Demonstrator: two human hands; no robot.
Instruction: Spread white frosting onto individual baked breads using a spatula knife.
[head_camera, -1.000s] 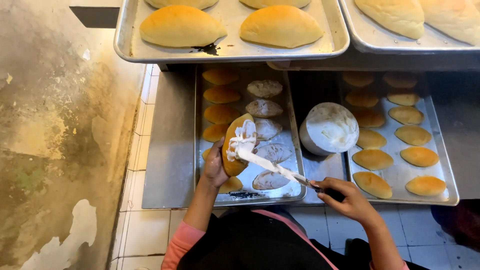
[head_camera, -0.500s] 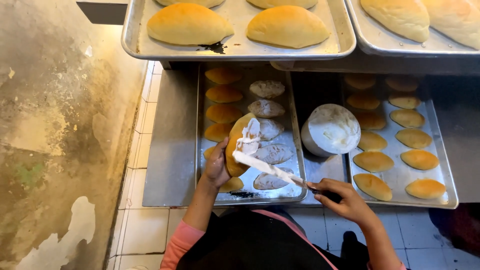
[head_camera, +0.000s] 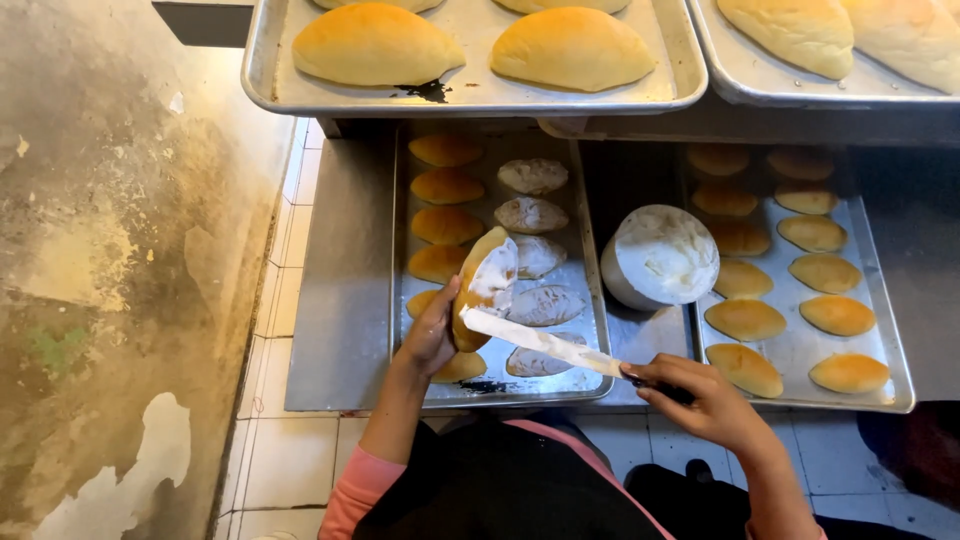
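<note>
My left hand (head_camera: 432, 335) holds a golden bread bun (head_camera: 478, 285) tilted on edge over the lower left baking tray (head_camera: 584, 262). White cream covers part of the bun's face. My right hand (head_camera: 700, 398) grips the dark handle of a long flat spatula (head_camera: 545, 342), whose cream-smeared blade tip touches the bun's lower edge. The tray under it carries a column of plain golden buns (head_camera: 446, 186) and a column of cream-coated buns (head_camera: 532, 214).
A white tub of cream (head_camera: 662, 256) stands between the two lower trays. The lower right tray (head_camera: 893, 340) holds several plain buns. Two upper trays (head_camera: 470, 92) with large loaves jut out above. A stained wall (head_camera: 110, 260) runs along the left.
The spatula blade has slid lower across the bun, and more cream now covers the bun's face. Both hands stay in nearly the same place.
</note>
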